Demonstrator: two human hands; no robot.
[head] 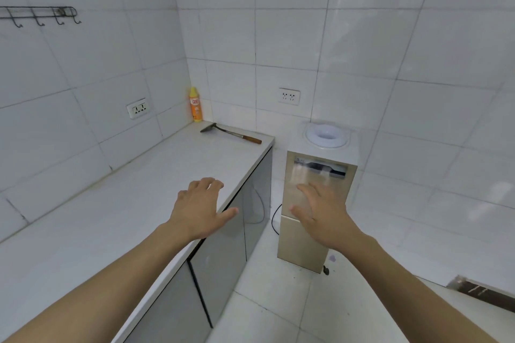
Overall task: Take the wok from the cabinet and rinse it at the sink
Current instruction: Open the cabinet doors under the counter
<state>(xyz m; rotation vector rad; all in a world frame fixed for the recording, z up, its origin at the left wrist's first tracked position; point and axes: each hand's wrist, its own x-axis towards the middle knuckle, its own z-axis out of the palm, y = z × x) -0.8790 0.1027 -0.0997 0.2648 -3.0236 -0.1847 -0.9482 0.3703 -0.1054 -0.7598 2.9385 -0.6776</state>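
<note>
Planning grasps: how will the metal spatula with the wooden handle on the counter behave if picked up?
The metal spatula with the wooden handle looks rigid, so it probably won't flex. Its blade end likely outweighs the handle, so it may tip forward. It lies flat on the white counter, unlikely to roll.

Single head view, high, looking forward-down over counter (139, 198) corner; both forearms near lens.
</note>
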